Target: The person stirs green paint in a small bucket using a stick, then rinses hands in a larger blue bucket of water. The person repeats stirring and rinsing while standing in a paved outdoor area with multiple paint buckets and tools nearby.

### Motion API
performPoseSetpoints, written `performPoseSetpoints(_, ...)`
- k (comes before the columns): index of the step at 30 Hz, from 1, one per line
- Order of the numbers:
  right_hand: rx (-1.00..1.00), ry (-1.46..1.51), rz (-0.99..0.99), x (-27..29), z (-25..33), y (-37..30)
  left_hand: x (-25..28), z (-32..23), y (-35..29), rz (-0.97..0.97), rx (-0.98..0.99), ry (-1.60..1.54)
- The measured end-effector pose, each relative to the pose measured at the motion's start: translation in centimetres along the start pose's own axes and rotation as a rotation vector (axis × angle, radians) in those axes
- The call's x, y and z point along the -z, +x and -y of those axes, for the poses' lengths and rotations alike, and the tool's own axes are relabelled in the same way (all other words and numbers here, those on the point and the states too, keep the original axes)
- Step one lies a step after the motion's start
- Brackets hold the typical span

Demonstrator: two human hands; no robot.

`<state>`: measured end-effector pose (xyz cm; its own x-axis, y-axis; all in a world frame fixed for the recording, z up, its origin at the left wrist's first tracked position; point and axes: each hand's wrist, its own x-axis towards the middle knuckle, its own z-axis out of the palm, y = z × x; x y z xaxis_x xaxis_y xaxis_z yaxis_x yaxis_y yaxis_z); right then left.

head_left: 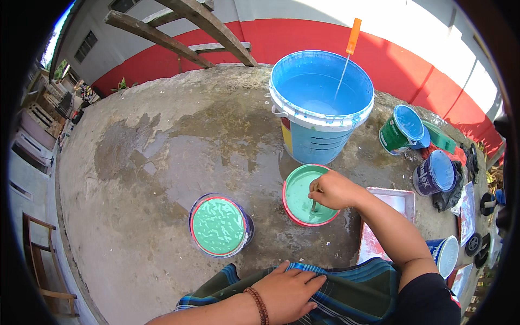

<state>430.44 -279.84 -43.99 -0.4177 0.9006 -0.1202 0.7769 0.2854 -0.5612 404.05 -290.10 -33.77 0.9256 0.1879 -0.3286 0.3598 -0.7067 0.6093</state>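
Note:
My right hand [331,189] is closed around a thin stirring stick [313,206] that stands in a red-rimmed bowl of pale green paint [301,189]. My left hand [287,292], with a brown bead bracelet on the wrist, lies flat on the plaid cloth [352,292] over my knee and holds nothing. To the left of the bowl sits a can full of green paint [219,225]. Behind the bowl stands a large bucket of blue paint [319,105] with an orange-handled stick [349,51] leaning in it.
A white paint tray [387,216] lies at my right. Several small paint cans [401,130] and a dark blue can [433,172] stand at the far right beside rags and lids. The concrete floor [141,162] is wet. Wooden beams [179,32] lean on the red and white wall.

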Motion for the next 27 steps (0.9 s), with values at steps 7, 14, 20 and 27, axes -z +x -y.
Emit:
performPoseSetpoints(7, -0.288, -0.386, -0.083, 0.5, 1.3, 0.6, -0.2, 0.1, 0.1, 0.014, 0.034, -0.081)
performPoseSetpoints(14, -0.166, 0.096, -0.396, -0.2, 1.5, 0.6, -0.9, 0.3, 0.0, -0.015, 0.047, -0.109)
performPoseSetpoints(20, -0.048, -0.026, -0.126, -0.2, 1.7, 0.8, -0.8, 0.5, 0.5, 0.021, 0.055, -0.114)
performPoseSetpoints(27, -0.073, -0.301, 0.068, -0.1, 1.8, 0.5, -0.6, 0.1, 0.4, 0.028, 0.039, -0.112)
